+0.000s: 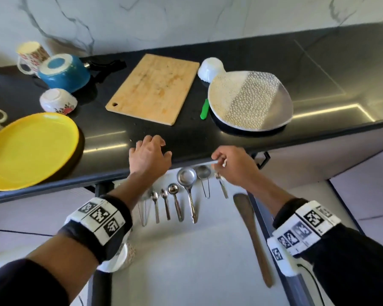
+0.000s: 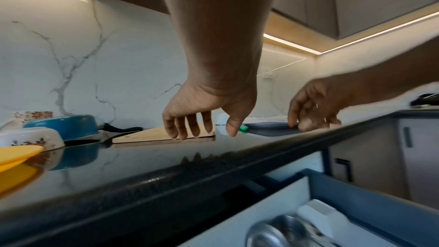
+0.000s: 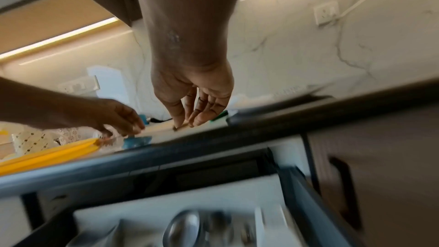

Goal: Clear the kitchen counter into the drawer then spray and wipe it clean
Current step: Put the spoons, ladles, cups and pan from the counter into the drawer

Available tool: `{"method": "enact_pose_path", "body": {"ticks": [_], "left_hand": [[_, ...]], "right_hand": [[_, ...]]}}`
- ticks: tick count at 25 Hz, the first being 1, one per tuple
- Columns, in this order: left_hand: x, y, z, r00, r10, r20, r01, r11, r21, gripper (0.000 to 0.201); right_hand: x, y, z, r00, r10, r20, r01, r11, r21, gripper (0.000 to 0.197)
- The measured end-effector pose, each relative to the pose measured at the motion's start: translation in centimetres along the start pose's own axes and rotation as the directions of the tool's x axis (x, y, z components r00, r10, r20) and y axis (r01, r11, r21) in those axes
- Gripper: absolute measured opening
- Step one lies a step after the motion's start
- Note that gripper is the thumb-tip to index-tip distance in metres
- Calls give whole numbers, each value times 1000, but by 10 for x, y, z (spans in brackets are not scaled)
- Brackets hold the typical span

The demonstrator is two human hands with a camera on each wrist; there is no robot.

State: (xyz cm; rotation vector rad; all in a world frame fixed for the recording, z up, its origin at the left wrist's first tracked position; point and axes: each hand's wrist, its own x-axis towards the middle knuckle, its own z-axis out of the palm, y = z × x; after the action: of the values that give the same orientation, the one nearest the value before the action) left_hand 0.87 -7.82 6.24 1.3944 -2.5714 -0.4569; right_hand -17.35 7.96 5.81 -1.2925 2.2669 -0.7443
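The right hand pinches one end of a slim pale metal utensil between thumb and forefinger. The wrist view is too blurred to confirm the contact. The utensil hangs at the front lip of the glossy black stone counter, just over the back of the open white-lined drawer.

It looks light, stiff and smooth, so a fingertip pinch near the end should do, though polished metal could slip or swing.

Directly below the grip lie steel spoons and strainers, with a long wooden spatula beside them.

Just left of the grip the left hand hovers, fingers spread and holding nothing.

Beyond the grip sit a rectangular wooden cutting board, a green-handled tool and a patterned white plate. Far left is a round yellow plastic plate.
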Motion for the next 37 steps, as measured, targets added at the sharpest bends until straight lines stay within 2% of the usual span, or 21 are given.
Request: {"method": "enact_pose_path", "body": {"ticks": [2, 4, 5, 7, 9, 11, 13, 17, 19, 20, 25, 28, 32, 34, 37], "left_hand": [[37, -7, -3, 979, -173, 107, 169, 985, 45, 78], [60, -10, 1, 899, -312, 309, 311, 949, 53, 117], [70, -11, 3, 853, -349, 388, 349, 934, 73, 131], [87, -13, 4, 786, -376, 491, 373, 922, 108, 143], [95, -16, 2, 742, -371, 558, 366, 922, 127, 146], [97, -18, 2, 731, -359, 580, 354, 926, 127, 146], [96, -19, 3, 725, -358, 588, 358, 926, 123, 145], [97, -19, 5, 702, -356, 617, 368, 923, 114, 145], [97, -19, 4, 691, -357, 628, 381, 919, 103, 145], [96, -19, 4, 687, -360, 631, 386, 917, 101, 145], [95, -16, 1, 680, -359, 639, 381, 918, 111, 144], [94, -14, 1, 687, -356, 633, 372, 921, 115, 144], [94, -14, 3, 698, -356, 621, 366, 923, 118, 143], [95, -16, 6, 703, -356, 615, 364, 924, 120, 143], [94, -18, 7, 714, -349, 607, 361, 926, 108, 142]], "right_hand": [[53, -31, -23, 995, -90, -39, 91, 996, 20, 14], [101, -44, -35, 988, -131, -75, 130, 991, -23, 15], [126, -46, -39, 987, -137, -84, 130, 988, -85, 17], [172, -45, -42, 987, -133, -88, 112, 971, -209, 23], [211, -42, -41, 984, -154, -94, 117, 941, -317, 31], [246, -41, -40, 978, -180, -103, 120, 896, -427, 41], [281, -38, -40, 979, -148, -139, 60, 864, -499, 56], [344, -27, -37, 976, 116, -185, -192, 862, -469, 93], [361, -16, -37, 956, 246, -160, -291, 863, -412, 100], [365, -11, -37, 951, 271, -152, -309, 872, -379, 101], [360, -7, -38, 956, 148, -255, -211, 948, -240, 88], [351, -16, -34, 945, 4, -326, -124, 929, -348, 89], [341, -29, -35, 912, -179, -369, -47, 849, -527, 95], [332, -38, -37, 890, -200, -409, -1, 898, -441, 91], [303, -68, -33, 897, -139, -419, 103, 989, -108, 92]]}}
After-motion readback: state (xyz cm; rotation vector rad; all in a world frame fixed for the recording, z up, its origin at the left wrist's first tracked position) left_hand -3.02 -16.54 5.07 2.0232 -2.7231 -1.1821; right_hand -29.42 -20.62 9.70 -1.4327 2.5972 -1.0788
